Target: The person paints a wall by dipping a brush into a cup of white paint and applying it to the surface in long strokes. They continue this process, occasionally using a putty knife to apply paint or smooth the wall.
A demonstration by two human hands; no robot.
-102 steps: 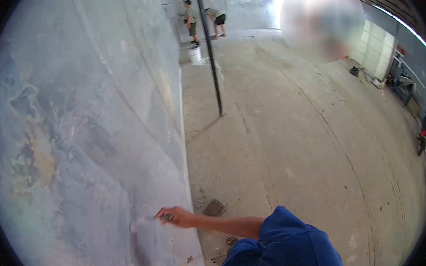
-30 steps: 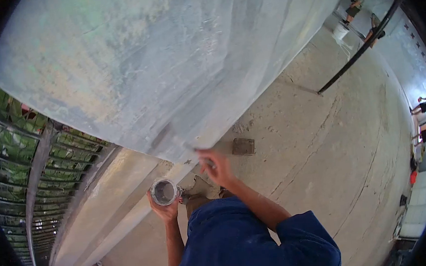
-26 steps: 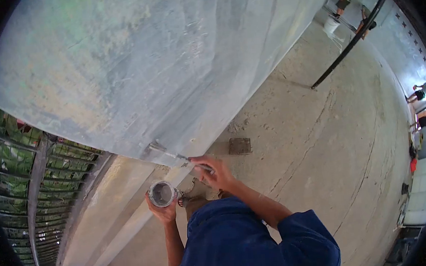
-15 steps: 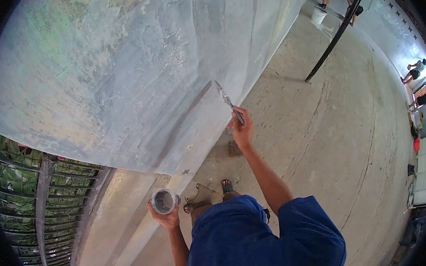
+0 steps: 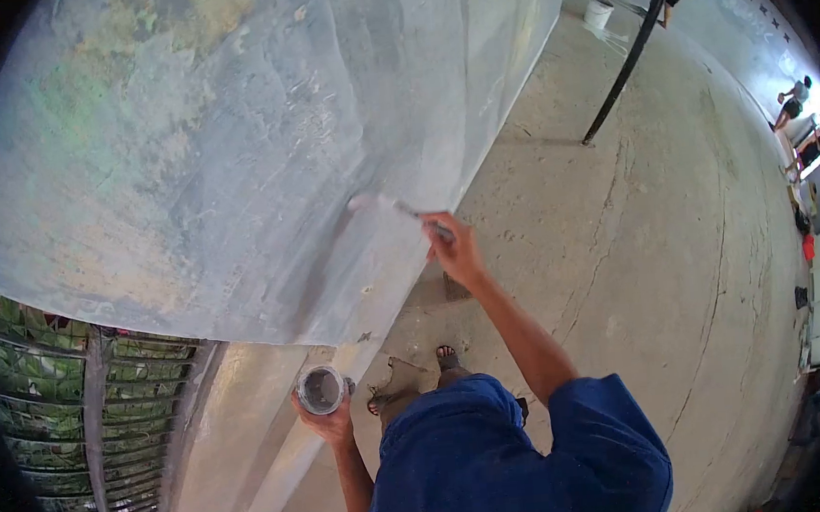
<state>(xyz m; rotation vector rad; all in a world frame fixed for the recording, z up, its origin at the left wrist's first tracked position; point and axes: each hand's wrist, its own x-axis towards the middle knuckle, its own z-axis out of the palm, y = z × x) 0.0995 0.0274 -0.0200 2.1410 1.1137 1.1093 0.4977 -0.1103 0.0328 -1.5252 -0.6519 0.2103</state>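
Observation:
My right hand [image 5: 455, 248] is closed around the handle of a paintbrush [image 5: 407, 209], its bristle end blurred by motion and reaching over the grey wall [image 5: 280, 170]. A darker streak runs down the wall below the brush tip. Lower down, my left hand [image 5: 325, 422] grips a small round paint cup [image 5: 321, 390] from beneath, its open mouth facing up at me. Grey paint shows inside, and the cup's rim is smeared with it. The wall's left part has greenish and yellowish patches.
At left, a barred window [image 5: 88, 412] has greenery behind it. A black pole [image 5: 632, 55] slants down to the cracked concrete floor [image 5: 579, 225]. Far off stands a white bucket [image 5: 598, 13] near two people's legs. Other people [image 5: 792, 104] are by the right-hand wall.
The brush has swung left and down along the wall, its tip now pointing left rather than up. My left hand still holds the cup; the view has shifted slightly.

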